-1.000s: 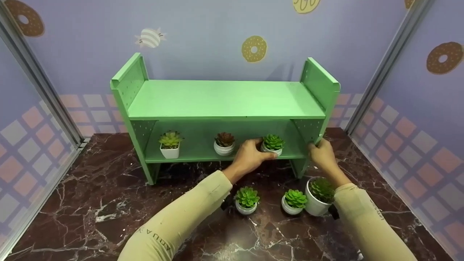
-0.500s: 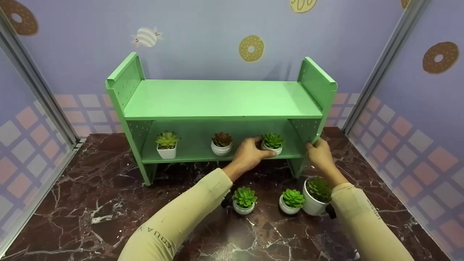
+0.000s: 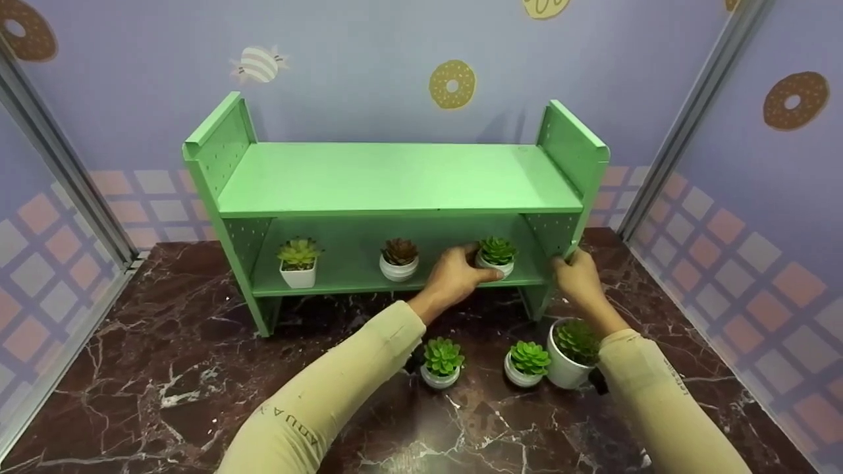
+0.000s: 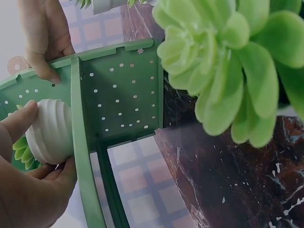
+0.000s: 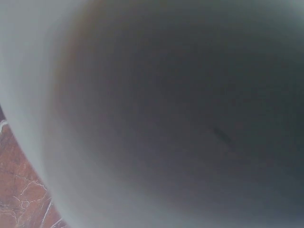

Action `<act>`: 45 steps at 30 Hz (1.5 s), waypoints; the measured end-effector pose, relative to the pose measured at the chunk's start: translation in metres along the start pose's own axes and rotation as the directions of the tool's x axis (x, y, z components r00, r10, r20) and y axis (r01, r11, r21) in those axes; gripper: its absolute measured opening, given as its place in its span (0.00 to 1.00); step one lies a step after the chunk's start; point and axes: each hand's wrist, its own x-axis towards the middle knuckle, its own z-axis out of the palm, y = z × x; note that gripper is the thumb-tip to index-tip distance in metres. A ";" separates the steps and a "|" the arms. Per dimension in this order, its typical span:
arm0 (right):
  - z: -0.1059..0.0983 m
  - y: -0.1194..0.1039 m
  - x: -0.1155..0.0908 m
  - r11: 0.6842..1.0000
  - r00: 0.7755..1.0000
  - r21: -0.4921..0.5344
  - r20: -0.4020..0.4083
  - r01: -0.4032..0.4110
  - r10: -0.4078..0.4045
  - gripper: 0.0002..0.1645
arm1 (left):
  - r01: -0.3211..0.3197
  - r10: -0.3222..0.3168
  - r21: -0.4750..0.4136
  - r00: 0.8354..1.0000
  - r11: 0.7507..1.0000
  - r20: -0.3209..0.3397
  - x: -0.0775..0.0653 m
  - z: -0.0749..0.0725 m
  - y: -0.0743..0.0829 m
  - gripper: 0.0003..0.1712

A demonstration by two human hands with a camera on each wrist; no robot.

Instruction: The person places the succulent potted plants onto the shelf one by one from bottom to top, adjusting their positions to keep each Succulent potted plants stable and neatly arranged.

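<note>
My left hand [image 3: 454, 276] grips a small green succulent in a white ribbed pot [image 3: 496, 258] at the right of the lower shelf. In the left wrist view, thumb and fingers lie on both sides of the pot [image 4: 50, 130], whose base is at the shelf board. My right hand [image 3: 579, 280] pinches the front edge of the right side panel of the green shelf rack [image 3: 402, 178]. A brown succulent in a white pot [image 3: 399, 260] and a yellow-green one in a square pot [image 3: 298, 263] stand further left on that shelf.
On the marble-patterned table [image 3: 158, 368] before the rack stand two small green succulents, one left [image 3: 442, 363] and one right [image 3: 526, 364]. A larger white pot [image 3: 570, 353] with a succulent stands by my right forearm. Something pale and blurred fills most of the right wrist view.
The view has shifted slightly, so the whole scene sits a little further left. Both hands keep their holds, and no plant has visibly changed place.
</note>
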 end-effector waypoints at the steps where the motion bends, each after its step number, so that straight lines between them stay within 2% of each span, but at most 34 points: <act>1: 0.000 0.000 0.000 1.000 1.000 -0.002 0.000 0.002 -0.002 0.16 | 0.003 -0.003 0.001 1.000 1.000 -0.002 0.000 0.000 0.000 0.40; 9: 0.006 0.001 0.000 1.000 1.000 0.017 0.007 -0.007 0.007 0.18 | 0.014 -0.014 -0.003 1.000 1.000 0.005 0.002 0.000 -0.001 0.38; 15: 0.010 0.001 0.000 0.999 0.999 0.028 0.018 -0.029 0.028 0.20 | -0.016 0.017 -0.026 1.000 1.000 0.017 0.002 0.001 -0.005 0.32; 19: 0.011 0.002 -0.001 0.999 1.000 0.028 0.017 -0.022 0.022 0.20 | -0.021 0.021 -0.009 1.000 1.000 0.012 0.002 0.002 -0.004 0.33; 27: 0.010 -0.001 -0.001 1.000 1.000 0.020 0.008 -0.011 0.011 0.18 | -0.021 0.021 -0.027 1.000 0.999 0.006 0.001 -0.002 -0.002 0.42; 35: 0.008 -0.004 0.000 1.000 1.000 0.009 0.012 0.001 -0.001 0.16 | 0.012 -0.014 -0.043 0.999 0.999 -0.038 -0.009 -0.011 -0.001 0.44; 40: 0.003 -0.005 -0.001 1.000 1.000 -0.001 0.018 0.003 -0.003 0.18 | 0.031 -0.033 -0.052 0.999 0.998 -0.041 -0.017 -0.016 0.003 0.45; 45: -0.001 -0.002 -0.001 1.000 1.000 -0.021 0.009 0.000 0.001 0.18 | 0.026 -0.027 -0.016 0.998 1.000 -0.061 -0.025 -0.018 0.008 0.46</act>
